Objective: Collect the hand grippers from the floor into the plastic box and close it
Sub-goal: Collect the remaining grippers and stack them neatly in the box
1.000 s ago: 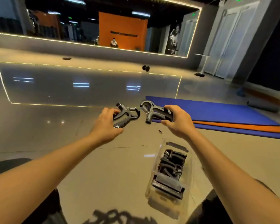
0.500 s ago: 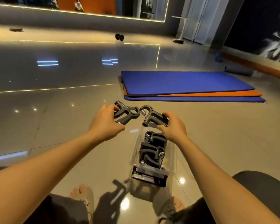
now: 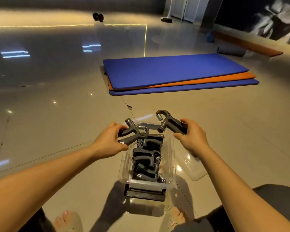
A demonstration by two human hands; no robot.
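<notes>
Though blurry, 2 dark, seemingly foam-handled grippers (image 3: pixel 133 131)

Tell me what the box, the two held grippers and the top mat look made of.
Plastic box: clear glossy plastic; contents show through its walls. Left-held gripper and right-held gripper: matte dark grey handles, plastic or rubber; shiny coiled springs, likely steel. Blue mat: probably foam with a smooth matte cover, judging by its thick rounded edge.
</notes>
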